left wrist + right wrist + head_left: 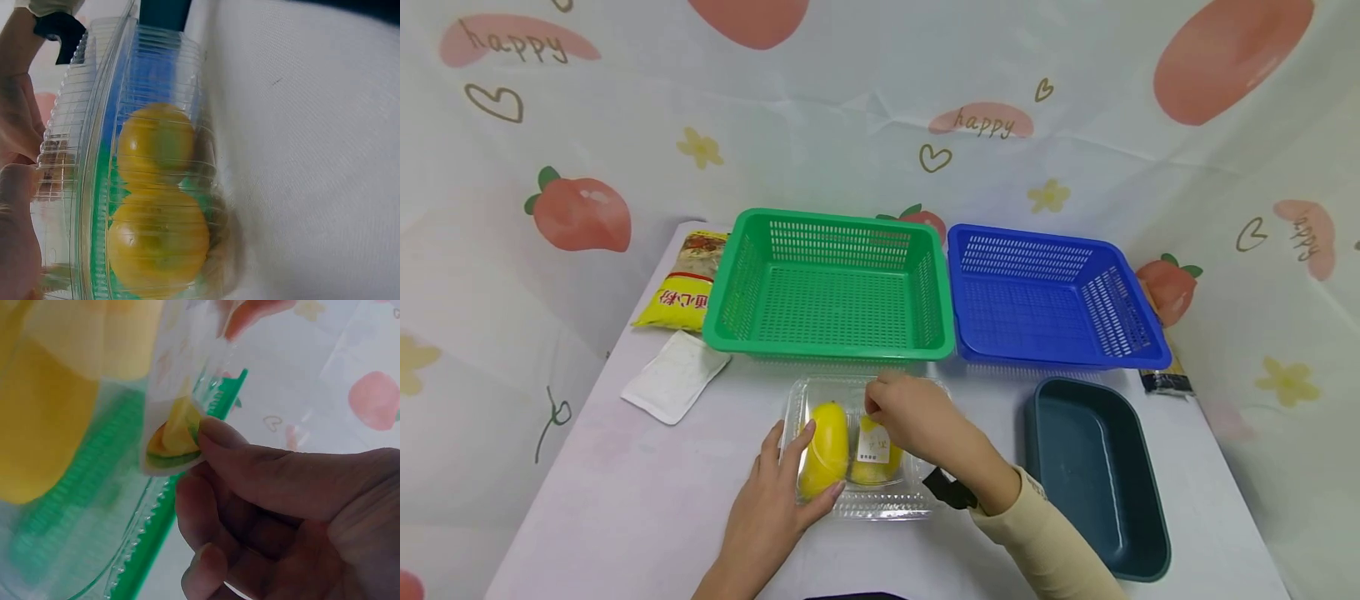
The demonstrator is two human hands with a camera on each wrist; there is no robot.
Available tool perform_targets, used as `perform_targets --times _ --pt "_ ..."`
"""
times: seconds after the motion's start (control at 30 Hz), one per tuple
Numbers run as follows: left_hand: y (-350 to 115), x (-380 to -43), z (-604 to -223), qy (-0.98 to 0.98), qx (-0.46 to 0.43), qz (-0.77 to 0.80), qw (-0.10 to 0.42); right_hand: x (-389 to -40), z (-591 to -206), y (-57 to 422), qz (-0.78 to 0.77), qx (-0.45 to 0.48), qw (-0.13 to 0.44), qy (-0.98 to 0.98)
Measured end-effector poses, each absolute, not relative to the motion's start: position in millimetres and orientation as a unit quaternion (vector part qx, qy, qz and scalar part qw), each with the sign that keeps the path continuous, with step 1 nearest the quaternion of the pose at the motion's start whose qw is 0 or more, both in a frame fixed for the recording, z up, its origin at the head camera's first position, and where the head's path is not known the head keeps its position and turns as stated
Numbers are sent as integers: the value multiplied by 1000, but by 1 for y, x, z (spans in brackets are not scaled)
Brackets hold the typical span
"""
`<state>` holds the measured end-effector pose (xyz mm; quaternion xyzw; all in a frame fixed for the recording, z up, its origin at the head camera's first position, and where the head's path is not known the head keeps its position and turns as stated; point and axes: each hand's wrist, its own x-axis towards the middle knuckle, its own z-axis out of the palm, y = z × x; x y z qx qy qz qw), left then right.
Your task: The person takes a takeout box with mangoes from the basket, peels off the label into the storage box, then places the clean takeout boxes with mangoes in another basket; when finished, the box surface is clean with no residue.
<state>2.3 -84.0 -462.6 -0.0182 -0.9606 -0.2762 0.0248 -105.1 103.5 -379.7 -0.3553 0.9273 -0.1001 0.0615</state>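
Note:
A clear plastic clamshell box (883, 506) sits at the front middle with two yellow mangoes inside, the left one (826, 454) in plain sight and the right one (874, 477) partly under a white label (873, 446) on the lid. My left hand (767, 512) lies over the box's left side, thumb and fingers spread and resting on the plastic. With thumb and forefinger my right hand (917, 417) pinches the label's edge. In the right wrist view a fruit picture shows on that label's corner (172, 440). The left wrist view shows both rounded mangoes (159, 240) through the ribbed side.
Behind the box stand a green basket (835, 344) and a blue basket (1060, 354). A dark teal tub (1093, 483) is at the right. To the left lie a yellow printed food bag (685, 283) and a white packet (673, 379). Another packet (1167, 382) peeks out at the far right.

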Motion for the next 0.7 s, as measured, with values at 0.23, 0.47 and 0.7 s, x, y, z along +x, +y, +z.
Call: perform_targets --times 0.23,0.47,0.7 --pt "-83 2 -462 -960 -10 -278 15 -92 -373 105 -79 -369 27 925" --pt "-83 1 -460 -961 -9 -278 13 -79 -369 110 -61 -374 1 925" --pt "-82 1 -459 -960 -4 -280 9 -66 -361 116 -65 -381 -23 922"
